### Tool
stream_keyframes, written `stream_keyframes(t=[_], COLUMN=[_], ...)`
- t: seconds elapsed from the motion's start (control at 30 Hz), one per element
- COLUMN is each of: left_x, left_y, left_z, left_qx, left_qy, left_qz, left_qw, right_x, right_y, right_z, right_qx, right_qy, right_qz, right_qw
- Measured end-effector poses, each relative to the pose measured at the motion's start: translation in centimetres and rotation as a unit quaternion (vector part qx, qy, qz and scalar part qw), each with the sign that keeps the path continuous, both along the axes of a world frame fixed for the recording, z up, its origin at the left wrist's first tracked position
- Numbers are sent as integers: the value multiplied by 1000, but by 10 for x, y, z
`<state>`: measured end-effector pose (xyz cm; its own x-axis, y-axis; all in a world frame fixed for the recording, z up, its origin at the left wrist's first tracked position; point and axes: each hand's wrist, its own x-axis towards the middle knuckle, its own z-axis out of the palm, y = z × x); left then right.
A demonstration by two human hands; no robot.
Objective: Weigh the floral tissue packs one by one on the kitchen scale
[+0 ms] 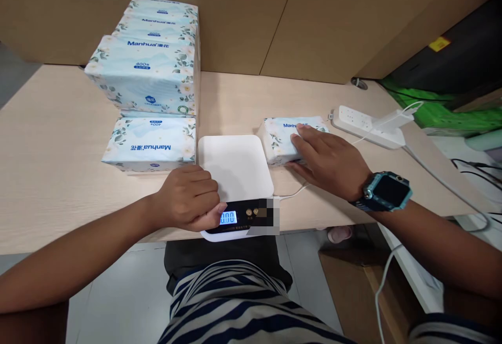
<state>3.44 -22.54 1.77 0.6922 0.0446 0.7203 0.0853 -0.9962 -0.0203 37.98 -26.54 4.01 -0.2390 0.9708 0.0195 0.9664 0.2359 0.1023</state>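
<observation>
My left hand (192, 197) is curled into a fist at the front left of a white digital scale (237, 166), beside its lit display, which reads 0.00 where it shows. I see nothing in that fist. To the right of the scale lies a light blue and white tissue pack (278, 137) with flower print. My right hand (327, 158), with a watch on the wrist, grips this pack, fingers over its top and thumb at the near side. The scale's plate carries nothing.
Left of the scale, more tissue packs (145, 77) are stacked, with one pack (152, 142) in front. A white power strip (366, 124) with a plugged-in adapter and cables lies at the right. Cardboard panels (235, 20) stand along the back edge of the wooden table (58, 176).
</observation>
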Motion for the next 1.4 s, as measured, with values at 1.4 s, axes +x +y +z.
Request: stream_keyframes(t=[1.4], left_x=[1], left_y=[-8], left_z=[2], left_qx=[-9], left_qy=[-22], left_qz=[11], left_qw=[1000], right_x=[-9], right_y=[258], right_z=[-16], right_qx=[62], right_qy=[13], right_qz=[-31], right_qw=[998])
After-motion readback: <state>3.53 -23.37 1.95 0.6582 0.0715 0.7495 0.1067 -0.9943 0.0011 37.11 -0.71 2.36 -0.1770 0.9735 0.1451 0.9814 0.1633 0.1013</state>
